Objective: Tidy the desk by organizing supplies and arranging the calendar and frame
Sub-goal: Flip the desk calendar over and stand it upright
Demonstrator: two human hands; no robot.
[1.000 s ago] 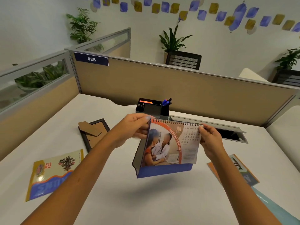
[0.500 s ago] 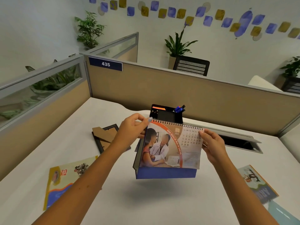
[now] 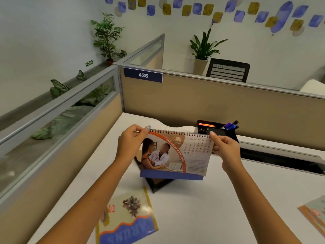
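Observation:
A spiral-bound desk calendar (image 3: 175, 155) showing June hangs in the air above the white desk (image 3: 219, 199). My left hand (image 3: 131, 143) pinches its top left corner, and my right hand (image 3: 224, 147) pinches the top right edge. Behind and below the calendar lies the dark picture frame (image 3: 159, 184), mostly hidden; only a corner and its brown backing show. A black desk organizer (image 3: 219, 131) with blue pens and orange sticky notes stands at the back, just beyond my right hand.
A yellow and blue booklet (image 3: 126, 219) lies near the front left. Another booklet (image 3: 314, 215) lies at the right edge. A cable slot (image 3: 281, 159) runs along the back right. Beige partitions (image 3: 193, 103) close off the back and left sides.
The view has swung left and the calendar moved toward the back left, now covering the picture frame. Both hands keep their hold on its top corners.

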